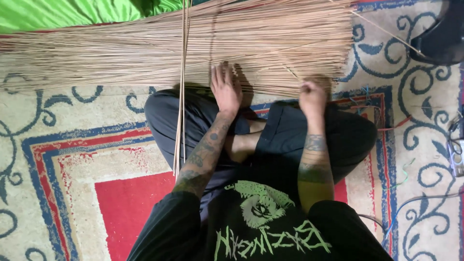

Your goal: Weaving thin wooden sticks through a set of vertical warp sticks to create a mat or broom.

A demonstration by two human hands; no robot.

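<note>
**Two hands on a spread of thin sticks**

Head view: a person sat cross-legged on a patterned carpet (72, 159) of red, blue and cream, in dark trousers and a black shirt with a green print. A wide bundle of thin, pale sticks (145, 53) lay across the upper part of the frame, running from the left edge to right of centre, just past the knees. The left hand (225, 88), at centre, lay flat on the near edge of the sticks with its fingers stretched out and slightly spread, gripping nothing. The right hand (312, 98), right of centre, rested at the same edge with its fingers curled in; whether they clasped any sticks could not be told. A few separate sticks (181, 87) ran from the top of the frame down across the person's knee. A green cloth (72, 12) filled the upper left corner, and a dark object (440, 36) sat in the upper right.
</note>
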